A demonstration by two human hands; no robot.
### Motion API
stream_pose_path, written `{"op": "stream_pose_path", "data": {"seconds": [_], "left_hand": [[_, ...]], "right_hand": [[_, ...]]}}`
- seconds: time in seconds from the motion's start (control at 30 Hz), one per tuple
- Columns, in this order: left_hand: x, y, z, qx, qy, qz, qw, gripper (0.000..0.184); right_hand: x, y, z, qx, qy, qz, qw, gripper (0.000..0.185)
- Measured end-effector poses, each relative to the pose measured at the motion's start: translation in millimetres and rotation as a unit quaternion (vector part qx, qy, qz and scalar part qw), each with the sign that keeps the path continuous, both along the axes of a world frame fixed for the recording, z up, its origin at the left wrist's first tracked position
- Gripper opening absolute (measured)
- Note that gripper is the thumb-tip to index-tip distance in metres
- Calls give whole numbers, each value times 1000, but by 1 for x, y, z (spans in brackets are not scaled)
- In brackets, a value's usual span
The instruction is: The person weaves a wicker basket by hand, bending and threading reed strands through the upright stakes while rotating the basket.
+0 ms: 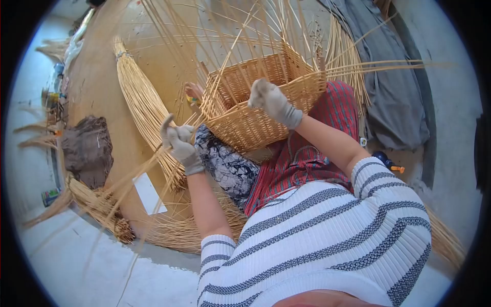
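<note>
Some basket stakes (237, 42) cut off at top; far-left strands (38, 142) blurred.

Left hand (179, 141) has one digit extended; right hand (270, 100) is curled.

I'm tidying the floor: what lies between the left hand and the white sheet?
In the head view, the lower part of the tied cane bundle lies between the left hand and the white sheet; blurred loose strands cross there.
</note>
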State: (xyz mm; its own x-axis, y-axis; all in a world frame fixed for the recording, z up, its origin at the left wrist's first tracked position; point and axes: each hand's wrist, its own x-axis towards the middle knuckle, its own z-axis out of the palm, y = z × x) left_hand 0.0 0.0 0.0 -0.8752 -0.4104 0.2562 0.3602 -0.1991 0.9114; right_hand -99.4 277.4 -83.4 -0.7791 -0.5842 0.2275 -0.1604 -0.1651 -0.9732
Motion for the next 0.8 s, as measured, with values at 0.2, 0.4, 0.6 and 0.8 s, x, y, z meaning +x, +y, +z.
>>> {"op": "stream_pose_path", "data": {"seconds": [0.2,0.4,0.6,0.8], "left_hand": [[21,79,-14,-78,8,202,976,24],[-6,62,-51,-61,-141,132,979,49],[-24,33,-71,-150,-215,5,965,58],[-30,38,-76,-161,-246,35,955,55]], "right_hand": [[4,-3,59,-120,-187,-133,966,10],[4,12,44,59,-107,-237,964,11],[3,3,44,184,-6,-306,934,13],[19,-2,70,185,-22,-308,933,11]]}}
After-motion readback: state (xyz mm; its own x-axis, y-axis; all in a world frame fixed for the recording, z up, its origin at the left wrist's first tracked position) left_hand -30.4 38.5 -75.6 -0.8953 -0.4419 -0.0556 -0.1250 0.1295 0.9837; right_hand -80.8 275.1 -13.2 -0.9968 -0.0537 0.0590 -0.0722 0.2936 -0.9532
